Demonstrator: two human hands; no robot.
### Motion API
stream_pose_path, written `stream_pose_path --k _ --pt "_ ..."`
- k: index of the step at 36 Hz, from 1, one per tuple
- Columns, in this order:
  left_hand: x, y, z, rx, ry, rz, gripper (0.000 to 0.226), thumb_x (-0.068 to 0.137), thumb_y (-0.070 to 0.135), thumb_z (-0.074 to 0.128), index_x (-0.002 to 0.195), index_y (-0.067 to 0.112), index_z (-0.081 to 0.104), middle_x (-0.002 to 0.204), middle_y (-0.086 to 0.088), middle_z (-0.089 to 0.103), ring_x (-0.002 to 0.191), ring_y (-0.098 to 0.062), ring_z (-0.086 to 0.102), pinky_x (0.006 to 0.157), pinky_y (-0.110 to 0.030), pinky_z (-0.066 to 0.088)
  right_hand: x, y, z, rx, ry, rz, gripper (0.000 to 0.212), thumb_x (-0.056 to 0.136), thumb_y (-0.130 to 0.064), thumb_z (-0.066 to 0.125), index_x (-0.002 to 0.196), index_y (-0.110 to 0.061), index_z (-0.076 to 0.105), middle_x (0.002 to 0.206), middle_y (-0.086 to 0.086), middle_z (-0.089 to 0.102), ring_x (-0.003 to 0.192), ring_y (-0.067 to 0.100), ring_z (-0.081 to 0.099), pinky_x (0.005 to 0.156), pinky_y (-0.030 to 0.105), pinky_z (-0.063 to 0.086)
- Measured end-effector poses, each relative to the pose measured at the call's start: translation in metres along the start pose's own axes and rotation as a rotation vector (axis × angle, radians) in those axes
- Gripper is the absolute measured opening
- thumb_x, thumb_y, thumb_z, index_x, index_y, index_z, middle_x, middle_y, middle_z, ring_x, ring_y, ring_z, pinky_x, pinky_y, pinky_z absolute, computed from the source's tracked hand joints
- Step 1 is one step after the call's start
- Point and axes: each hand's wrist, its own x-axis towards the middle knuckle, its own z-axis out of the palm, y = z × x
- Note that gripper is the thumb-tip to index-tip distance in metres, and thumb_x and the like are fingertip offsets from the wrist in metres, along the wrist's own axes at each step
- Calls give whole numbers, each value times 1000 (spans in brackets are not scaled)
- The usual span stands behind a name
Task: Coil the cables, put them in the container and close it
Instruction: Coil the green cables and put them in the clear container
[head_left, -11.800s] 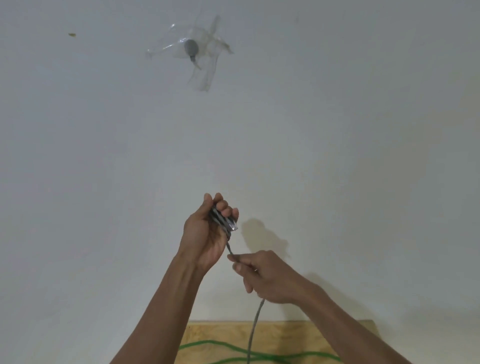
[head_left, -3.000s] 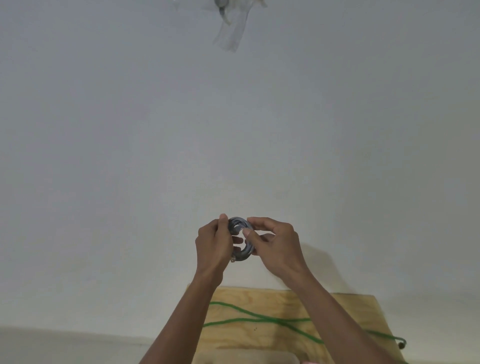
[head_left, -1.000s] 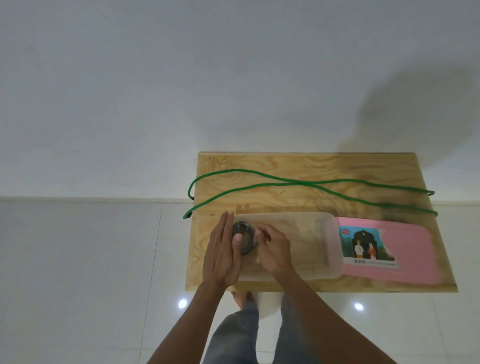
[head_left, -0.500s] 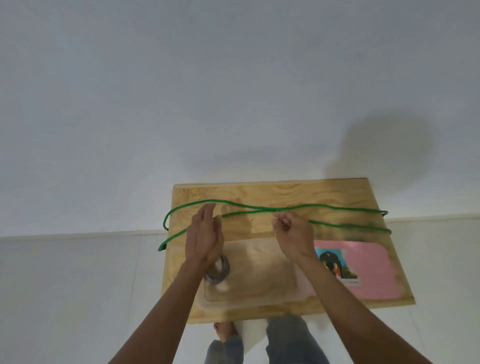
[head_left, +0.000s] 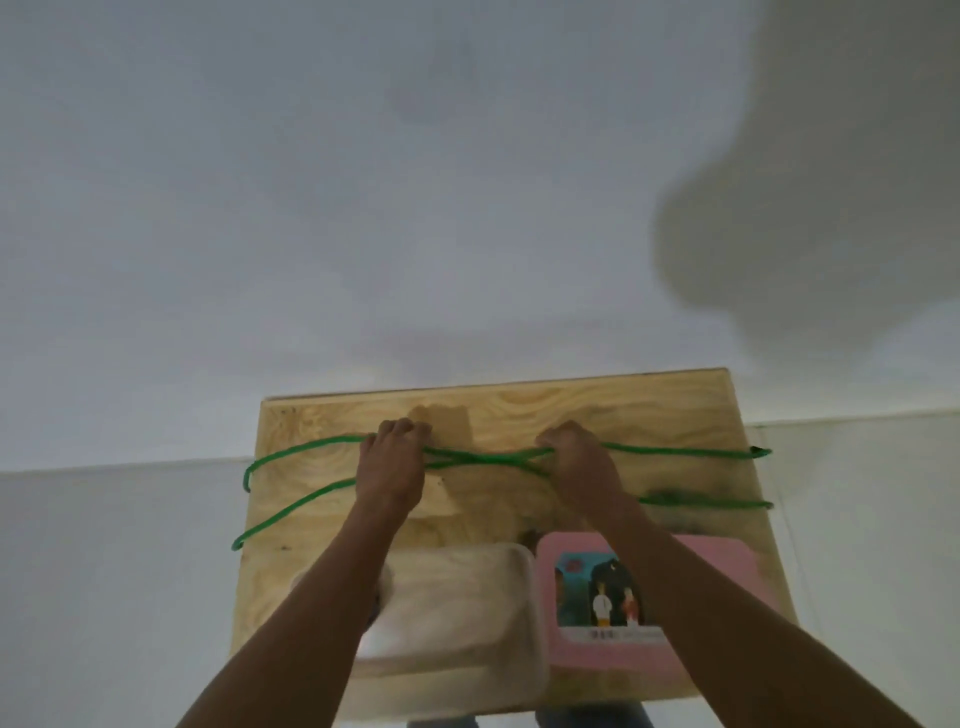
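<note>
Both hands reach out over the board (head_left: 675, 410) to the green cable (head_left: 306, 500), which lies in long loose strands across the far half of the wood, its ends trailing off the left and right edges. The left hand (head_left: 392, 467) has its fingers curled down onto the strands near the middle; the right hand (head_left: 579, 465) is clenched over them a little to the right, where two strands cross. Both appear to be gripping the cable, though the fingertips are hidden under the knuckles.

Nearer the person sits the clear container (head_left: 467, 618), open, and just beside it on the right the pink lid (head_left: 727, 561) lies flat. The left forearm covers the container's left end, so what is inside cannot be told.

The cable looks light, soft and limp — more like cord than stiff wire. It will likely sag and drag its free ends, and a loose coil may spring open or tangle at the crossing. A sensible hold, I judge, is near one end with one hand while the other feeds loops into it, keeping the loops small enough to fit the container. Its braided-looking surface should give fair grip — slipping seems a lesser worry than snagging on the board's edge.
</note>
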Motion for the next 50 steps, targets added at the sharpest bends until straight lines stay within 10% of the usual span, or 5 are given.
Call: stream_pose_path --k 11,31,35,41,50 --pt "12 -8 -10 116 -34 38 43 93 2 51 133 13 52 131 -10 50 125 -31 43 104 -43 40 6 -14 -16 -121 143 -145 25 81 7 59 101 -2 71 104 17 63 93 36 64 68 35 51" --pt "-105 -91 -194 -587 801 192 20 100 11 55 114 15 68 81 1 60 70 -18 54 68 -31 45 -69 -207 -81 291 604 -318 30 91 -5 60 119 -15 62 85 -1 60 79 17 59 83 34 52" --pt "-130 -79 -233 -810 734 163 18 99 17 57 108 17 72 70 10 61 62 -2 55 67 -23 43 -107 -246 -75 448 590 -310 41 91 -9 63 127 -22 50 94 -5 63 76 6 62 70 19 49" --pt "-148 -50 -269 -1334 484 167 18 99 18 60 96 7 75 60 8 54 57 -11 46 54 -26 39 -161 -283 -44 421 -5 -385 55 87 -27 72 134 -40 49 120 -15 55 87 7 65 73 19 53" --pt "-172 -36 -283 -1439 304 307 29 101 38 56 102 12 72 98 -4 75 87 -16 74 78 -31 59 -181 -288 -81 693 190 -470 7 95 -14 65 98 -16 71 79 9 72 59 13 65 58 29 56"
